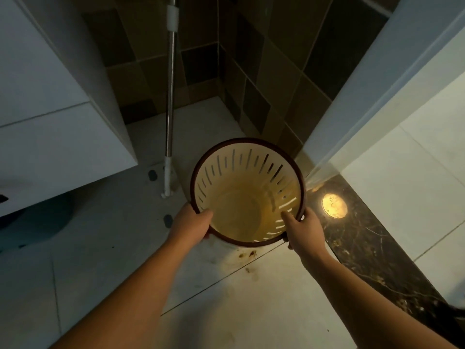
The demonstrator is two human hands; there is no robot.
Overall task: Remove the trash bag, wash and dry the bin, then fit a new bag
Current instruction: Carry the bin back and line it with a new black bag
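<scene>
The bin [247, 195] is a round, cream-coloured one with a dark brown rim and rows of narrow slots cut through its wall. It is held upright, mouth toward the camera, over the pale tiled floor [251, 298]. No bag lines it, and its bare inside looks yellowish toward the bottom. The left hand [192, 224] grips the near-left part of the rim, thumb hooked inside the bin and the other fingers wrapped round the outside. The right hand [300, 226] grips the near-right part of the rim the same way, thumb inside against the slotted wall. No brand, label or writing can be read anywhere on the bin.

Just below the bin, brown stains [247, 255] mark the floor near a tile joint. To the right, a dark marbled threshold strip [357, 238] runs along the floor and carries a bright round reflection of a lamp [334, 205]. A white door frame [377, 79] rises beyond it. Behind the bin, a mop with a metal handle [171, 96] leans in the corner against dark checkered wall tiles [276, 71]. A white cabinet [50, 109] hangs at the left, with something dark and round, too dim to identify, under it.
</scene>
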